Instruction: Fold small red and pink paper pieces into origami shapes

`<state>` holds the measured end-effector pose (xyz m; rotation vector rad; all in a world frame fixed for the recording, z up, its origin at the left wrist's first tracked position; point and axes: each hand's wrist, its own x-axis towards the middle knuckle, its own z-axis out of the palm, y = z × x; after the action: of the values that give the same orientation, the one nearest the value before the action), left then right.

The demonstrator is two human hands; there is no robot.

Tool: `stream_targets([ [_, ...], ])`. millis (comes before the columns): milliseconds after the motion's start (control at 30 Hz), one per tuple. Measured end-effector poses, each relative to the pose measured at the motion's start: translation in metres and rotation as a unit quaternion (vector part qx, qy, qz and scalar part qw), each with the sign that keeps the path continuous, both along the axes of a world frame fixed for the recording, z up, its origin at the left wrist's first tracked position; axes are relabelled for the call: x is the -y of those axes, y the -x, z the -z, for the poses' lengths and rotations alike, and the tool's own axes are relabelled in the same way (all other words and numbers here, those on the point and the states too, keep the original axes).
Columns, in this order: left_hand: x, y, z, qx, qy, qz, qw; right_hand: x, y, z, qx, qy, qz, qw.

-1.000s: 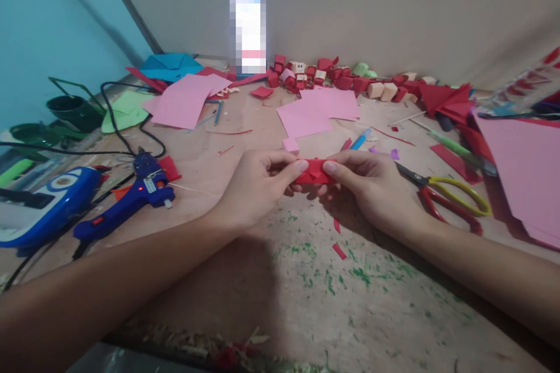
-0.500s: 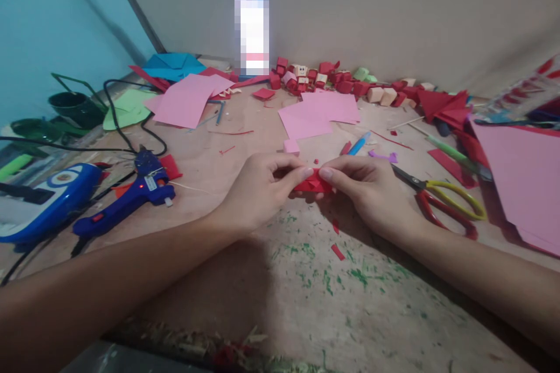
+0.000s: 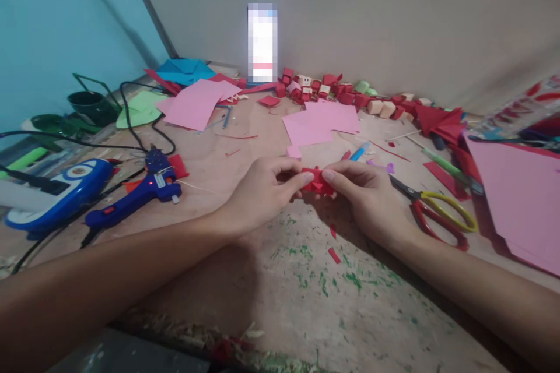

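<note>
Nearest of all, the table point(image 3: 289, 315) shows green flecks, its front edge littered with shavings, and on it two red scraps point(image 3: 334, 256) lie just short of the hands. And here's the action, mid-table: the left hand point(image 3: 269, 189) pinches the left end of a folded red paper piece point(image 3: 317, 182), thumb on top, while the right hand point(image 3: 370, 192) grips the right end the same way! The thumbs sit close together, a small pointed fold showing between them. Out left, a blue glue gun point(image 3: 135, 198) lies with its small light glowing red; near right, scissors point(image 3: 415, 194) rest beside the right hand, handles one yellow, one red. Just beyond the fingers sit a pink block point(image 3: 293, 152) and a blue pen point(image 3: 359, 152). Farther, pink sheets point(image 3: 315, 125) overlap, and at the far side red and cream paper blocks point(image 3: 347, 98) crowd along the wall, right of an upright, pixelated screen point(image 3: 263, 44).
</note>
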<state>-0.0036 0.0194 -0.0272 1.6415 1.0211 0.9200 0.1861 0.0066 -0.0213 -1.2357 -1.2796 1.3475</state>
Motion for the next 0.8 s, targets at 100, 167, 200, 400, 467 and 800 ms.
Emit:
stream_targets([
  [100,-0.0005,0.0004,0.0014,-0.005,-0.009,0.009,1.0,-0.0002,-0.0008,-0.0004,0.041,-0.018,-0.013,0.999],
  [167,-0.0006,0.0001,0.0014,0.001,0.001,0.014,1.0,0.0,-0.0009,0.0001,0.041,-0.006,-0.015,0.999],
  [200,-0.0006,0.0,0.001,0.006,0.008,0.019,1.0,0.0003,-0.0008,0.0006,0.033,0.002,-0.011,0.999],
  [400,0.0004,0.0005,-0.0011,0.02,0.021,0.022,0.999,0.0021,-0.0002,0.0043,-0.052,0.021,0.011,0.998],
  [467,0.0005,0.0007,-0.0004,0.006,0.021,0.016,1.0,0.0017,-0.0011,0.0044,-0.045,0.018,0.011,0.999],
  [800,0.0014,0.0017,-0.0029,-0.012,0.009,0.051,0.999,0.0036,-0.0024,-0.0002,0.05,-0.029,-0.014,0.998],
])
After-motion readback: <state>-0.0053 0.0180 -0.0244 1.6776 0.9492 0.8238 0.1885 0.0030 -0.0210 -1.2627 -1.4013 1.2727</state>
